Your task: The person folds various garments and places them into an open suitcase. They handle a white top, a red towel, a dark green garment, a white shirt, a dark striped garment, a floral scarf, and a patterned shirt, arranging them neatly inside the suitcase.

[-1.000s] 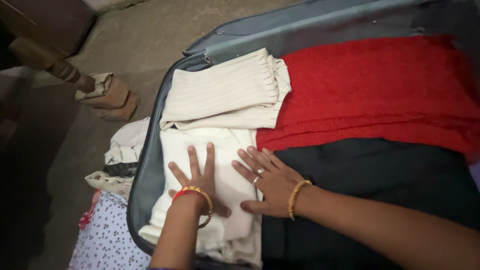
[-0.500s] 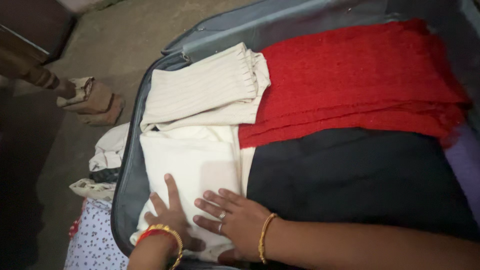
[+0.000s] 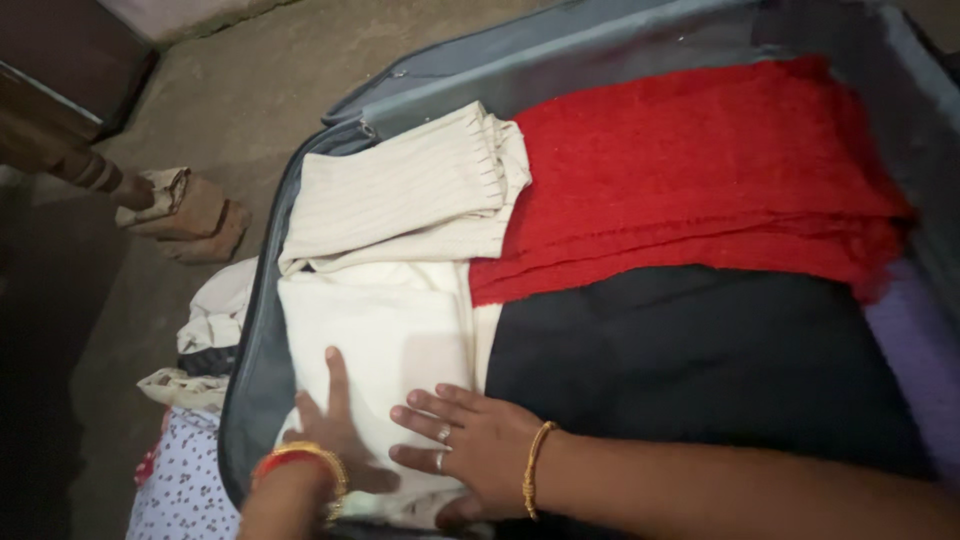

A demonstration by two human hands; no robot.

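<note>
At bottom centre, my left hand [image 3: 330, 435] and right hand [image 3: 470, 455] lie open, flat on the white cloth [image 3: 380, 340], its lower edge cut off; the suitcase [image 3: 250, 390] wall sits close left.

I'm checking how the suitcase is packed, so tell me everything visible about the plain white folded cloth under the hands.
The plain white folded cloth looks like soft, smooth fabric folded into a flat rectangle. It lies in the near left corner of the open grey suitcase. The ribbed cream garment borders its far edge, the black garment its right side. The left hand and right hand both rest flat on its near end, fingers spread. Its near edge is hidden by the hands.
</note>
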